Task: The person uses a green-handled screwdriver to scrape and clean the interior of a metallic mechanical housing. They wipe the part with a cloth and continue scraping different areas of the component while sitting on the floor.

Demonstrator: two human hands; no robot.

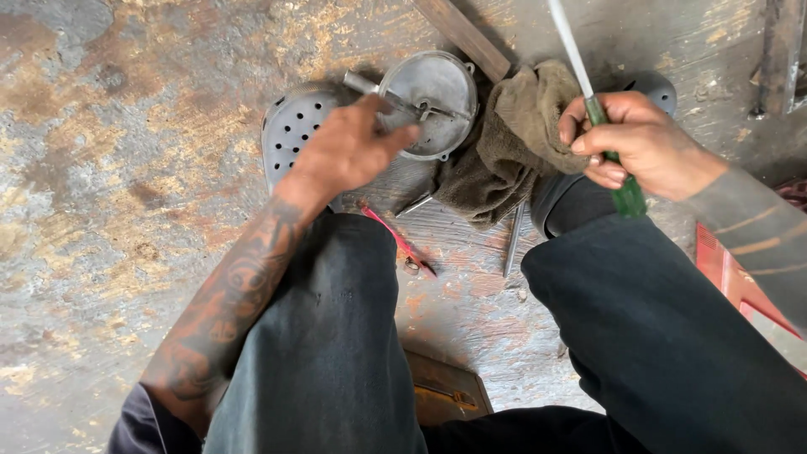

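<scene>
My right hand (635, 143) was closed in a firm grip around the translucent green handle of a screwdriver (612, 155), its pale shaft slanting up and away out of view. My left hand (349, 147) was open, fingers stretched forward, the tips resting on a round, dull grey metal cover (433, 97) with a raised rim and a thin bar across its face. Just left of it lay a curved grey metal piece (294, 126) punched with rows of round holes. A crumpled, coarse brown rag (504, 143) sat between the cover and my right hand. Below lay a thin red tool (395, 240) and a slim metal rod (513, 240) on the rusty, blotched floor (109, 151).
</scene>
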